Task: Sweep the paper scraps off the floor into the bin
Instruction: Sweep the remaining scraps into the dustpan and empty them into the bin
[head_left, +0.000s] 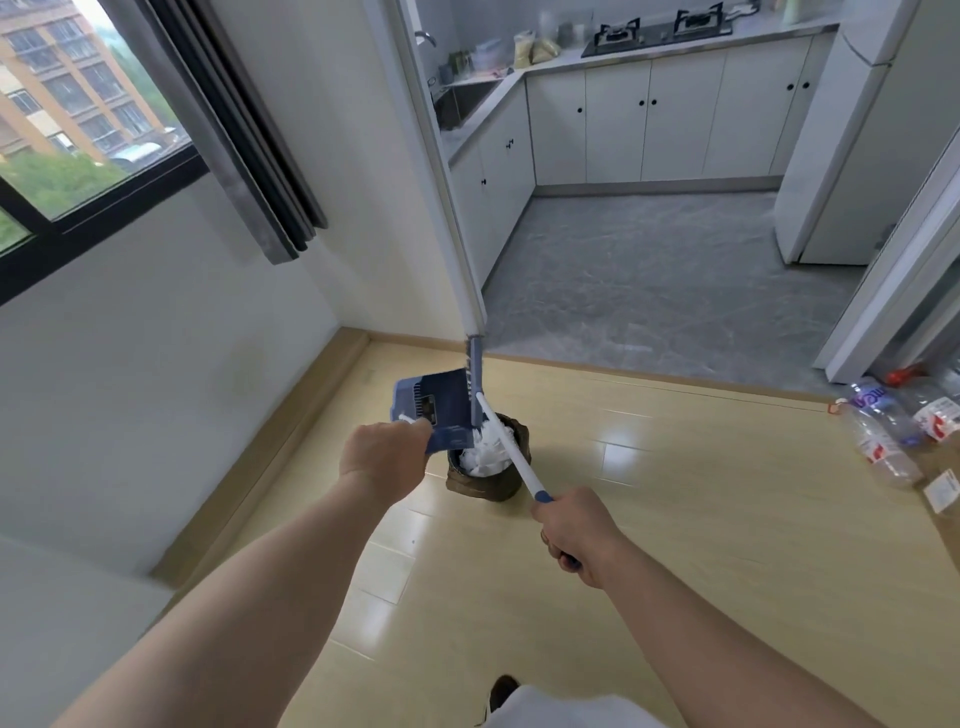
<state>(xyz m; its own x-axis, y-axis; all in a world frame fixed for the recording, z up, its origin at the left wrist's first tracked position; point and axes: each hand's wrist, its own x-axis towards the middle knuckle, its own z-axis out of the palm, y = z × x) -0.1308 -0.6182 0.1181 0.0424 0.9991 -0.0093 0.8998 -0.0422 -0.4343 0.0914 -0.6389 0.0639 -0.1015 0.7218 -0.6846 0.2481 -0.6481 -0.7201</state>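
Observation:
A small round bin with a brown bag liner stands on the wooden floor and holds white paper scraps. My left hand grips the white handle of a blue dustpan, which is tipped up over the bin's left rim. My right hand is shut on the white broom handle. The handle runs up across the bin's mouth to the blue broom head, which stands beside the dustpan's right edge.
Several empty plastic bottles lie on the floor at the right. A wall with a wooden skirting board runs along the left. A doorway ahead opens onto the grey kitchen floor. My foot shows at the bottom.

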